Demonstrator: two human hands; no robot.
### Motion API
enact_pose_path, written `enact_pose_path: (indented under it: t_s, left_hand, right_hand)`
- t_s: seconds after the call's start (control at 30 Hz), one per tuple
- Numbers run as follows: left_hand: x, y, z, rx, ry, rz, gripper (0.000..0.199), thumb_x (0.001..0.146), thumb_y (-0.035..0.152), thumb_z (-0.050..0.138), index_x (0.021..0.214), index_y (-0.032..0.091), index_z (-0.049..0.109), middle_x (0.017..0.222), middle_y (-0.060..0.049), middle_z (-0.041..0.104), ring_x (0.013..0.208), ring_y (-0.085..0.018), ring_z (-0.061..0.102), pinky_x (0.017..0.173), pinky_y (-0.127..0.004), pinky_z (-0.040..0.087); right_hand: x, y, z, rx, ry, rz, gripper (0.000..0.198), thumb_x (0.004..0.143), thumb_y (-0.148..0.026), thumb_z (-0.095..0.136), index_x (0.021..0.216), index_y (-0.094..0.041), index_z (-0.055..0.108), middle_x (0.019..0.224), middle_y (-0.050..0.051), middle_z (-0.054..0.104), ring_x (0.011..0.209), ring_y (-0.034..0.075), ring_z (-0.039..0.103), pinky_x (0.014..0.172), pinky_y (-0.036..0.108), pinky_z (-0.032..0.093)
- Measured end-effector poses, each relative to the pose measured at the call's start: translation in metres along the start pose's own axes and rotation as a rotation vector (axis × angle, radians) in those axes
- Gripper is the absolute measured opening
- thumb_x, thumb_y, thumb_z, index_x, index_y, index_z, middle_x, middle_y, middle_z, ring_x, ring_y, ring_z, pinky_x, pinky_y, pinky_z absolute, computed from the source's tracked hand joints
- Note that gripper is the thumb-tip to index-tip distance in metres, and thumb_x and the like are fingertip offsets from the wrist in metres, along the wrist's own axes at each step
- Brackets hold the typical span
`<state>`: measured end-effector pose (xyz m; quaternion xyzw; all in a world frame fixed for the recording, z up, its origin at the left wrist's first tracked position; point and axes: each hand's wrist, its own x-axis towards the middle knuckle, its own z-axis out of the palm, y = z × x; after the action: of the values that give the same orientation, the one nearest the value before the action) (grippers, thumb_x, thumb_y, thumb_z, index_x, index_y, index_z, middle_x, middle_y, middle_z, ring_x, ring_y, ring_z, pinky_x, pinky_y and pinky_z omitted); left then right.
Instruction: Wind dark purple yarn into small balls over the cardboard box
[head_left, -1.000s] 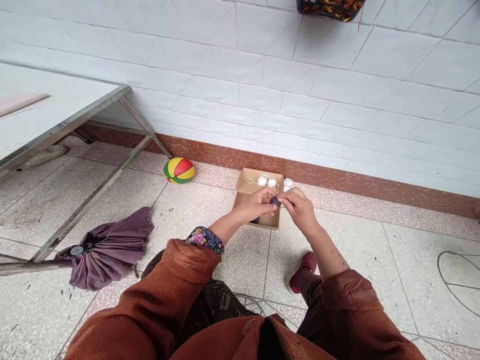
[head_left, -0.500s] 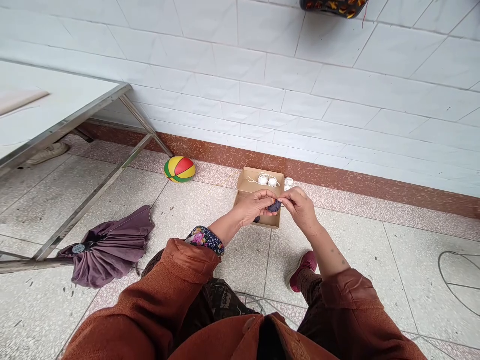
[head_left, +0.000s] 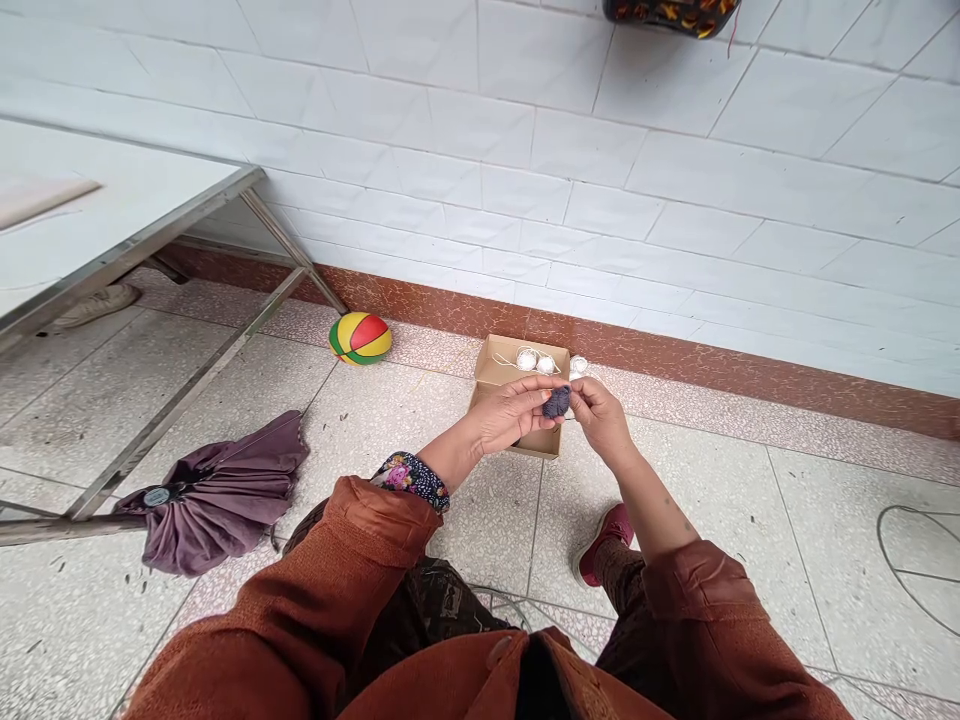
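Observation:
My left hand (head_left: pixel 511 412) grips a small ball of dark purple-grey yarn (head_left: pixel 556 402) between thumb and fingers. At the ball's right edge my right hand (head_left: pixel 600 415) is pinched closed; a short dark strand of yarn shows near its fingertips. Below and behind the hands, an open cardboard box (head_left: pixel 491 362) stands on the floor near the wall. White yarn balls (head_left: pixel 526 359) with loose ends lie in its upper part. Another white yarn ball (head_left: pixel 578 366) sits just right of the box. Something dark in the lower part is mostly hidden by my left hand.
A yellow, red and green ball (head_left: pixel 361 338) rests by the leg of a metal-framed table (head_left: pixel 187 205) on the left. A folded purple umbrella (head_left: pixel 232 490) lies on the floor below it. Thin cable (head_left: pixel 892 570) loops at far right. A tiled wall (head_left: pixel 570 160) stands ahead.
The yarn ball has turned and shows more between my hands. My right hand has shifted slightly down and round to the ball's upper right edge.

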<state>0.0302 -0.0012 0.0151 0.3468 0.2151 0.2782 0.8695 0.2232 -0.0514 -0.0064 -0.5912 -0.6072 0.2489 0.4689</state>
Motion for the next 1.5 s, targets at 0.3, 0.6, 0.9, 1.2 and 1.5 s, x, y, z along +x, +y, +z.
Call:
enact_pose_path:
  t_s: [0.3, 0.6, 0.9, 1.2, 1.5]
  left_hand:
    - [-0.002, 0.004, 0.0, 0.0, 0.002, 0.036, 0.037, 0.08, 0.016, 0.086, 0.115, 0.016, 0.074, 0.116, -0.01, 0.073, 0.095, -0.017, 0.074, 0.096, -0.035, 0.056]
    - [0.005, 0.008, -0.004, 0.084, 0.221, 0.172, 0.033, 0.075, 0.014, 0.084, 0.103, 0.016, 0.067, 0.101, -0.003, 0.069, 0.087, -0.014, 0.069, 0.087, -0.033, 0.055]
    - [0.01, -0.003, -0.006, 0.569, 0.224, 0.24, 0.032, 0.069, 0.01, 0.08, 0.094, 0.018, 0.062, 0.086, 0.002, 0.065, 0.077, -0.011, 0.058, 0.077, -0.026, 0.042]
    - [-0.002, 0.003, 0.0, 0.28, 0.08, 0.253, 0.043, 0.069, 0.016, 0.085, 0.106, 0.02, 0.063, 0.101, -0.002, 0.068, 0.094, -0.013, 0.062, 0.091, -0.029, 0.044]
    - [0.015, 0.007, -0.018, 0.425, 0.345, 0.336, 0.038, 0.067, 0.012, 0.082, 0.099, 0.018, 0.062, 0.093, 0.0, 0.068, 0.086, -0.012, 0.061, 0.089, -0.029, 0.047]
  right_hand:
    - [-0.004, 0.002, 0.004, -0.072, -0.002, -0.058, 0.021, 0.097, -0.039, 0.057, 0.083, -0.024, 0.063, 0.081, 0.003, 0.065, 0.077, 0.02, 0.059, 0.073, 0.033, 0.049]
    - [-0.015, -0.011, 0.007, -0.145, -0.17, -0.223, 0.024, 0.105, -0.04, 0.052, 0.101, -0.025, 0.07, 0.094, 0.007, 0.072, 0.087, 0.023, 0.067, 0.081, 0.037, 0.055]
    - [-0.011, -0.03, -0.007, -0.123, -0.104, -0.315, 0.022, 0.104, -0.038, 0.057, 0.097, -0.027, 0.075, 0.089, 0.006, 0.072, 0.083, 0.022, 0.066, 0.077, 0.036, 0.054]
    - [-0.002, -0.006, 0.01, -0.018, -0.028, -0.019, 0.031, 0.101, -0.049, 0.055, 0.088, -0.024, 0.067, 0.084, 0.004, 0.069, 0.076, 0.02, 0.063, 0.072, 0.034, 0.051]
    - [-0.018, -0.024, 0.016, -0.085, -0.218, -0.33, 0.023, 0.105, -0.037, 0.055, 0.094, -0.025, 0.071, 0.083, 0.004, 0.07, 0.077, 0.019, 0.066, 0.073, 0.032, 0.053]
